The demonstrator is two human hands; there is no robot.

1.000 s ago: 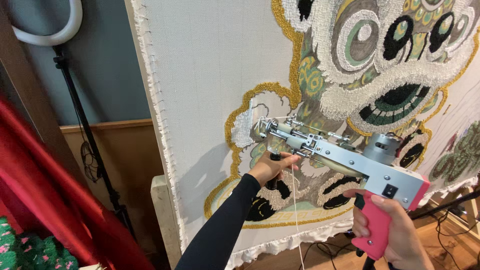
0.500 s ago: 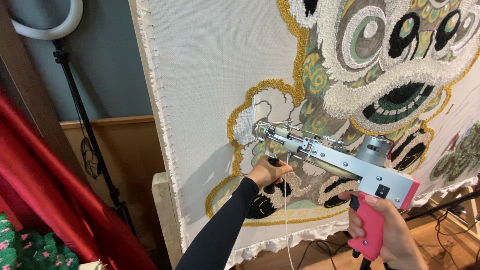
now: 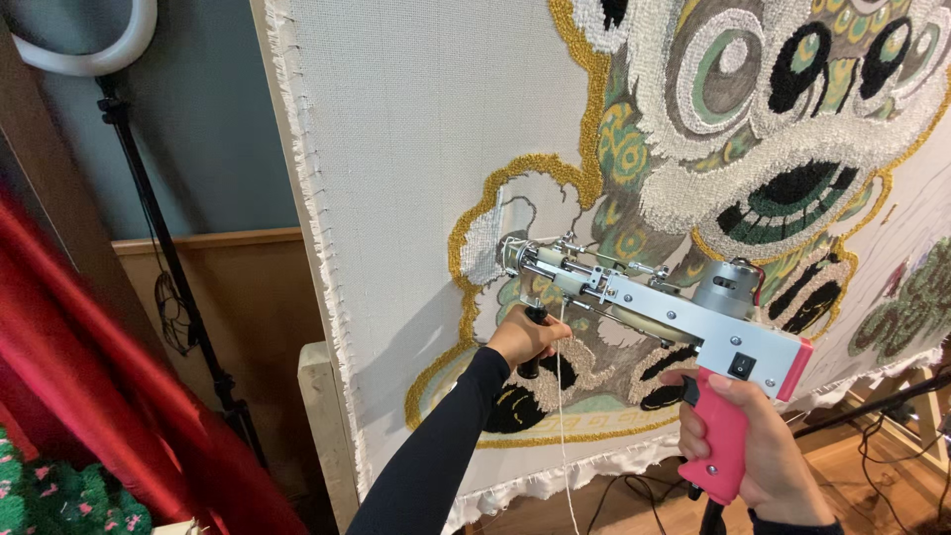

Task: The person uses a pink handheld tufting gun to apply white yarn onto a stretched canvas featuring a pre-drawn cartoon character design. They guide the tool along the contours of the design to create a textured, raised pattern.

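Most of the frame is being filled by a stretched tufting cloth (image 3: 416, 149), off-white and pinned along its frayed left edge to a wooden frame (image 3: 322, 416). Across its right half a lion-dance face (image 3: 773, 109) is being shown in tufted yarn — white, black, green and gold, with a gold outline curling down toward the lower centre. At the far left a red fabric (image 3: 89, 396) is being draped diagonally, and a black light stand (image 3: 168, 267) carrying a white ring light (image 3: 94, 50) is being seen against a grey wall with wooden panelling below.

A tufting gun (image 3: 654, 307), silver-bodied with a pink handle, is being held at the centre right of the frame, its needle end being pressed against the cloth inside the gold outline. The left hand (image 3: 525, 337), in a black sleeve, is being closed fully round the gun's black front grip just below the needle end. The right hand (image 3: 758, 456), at the lower right, is being wrapped tightly round the pink handle — one finger being laid at the trigger. A thin pale yarn strand (image 3: 562, 426) is being seen hanging straight down beside the left hand.
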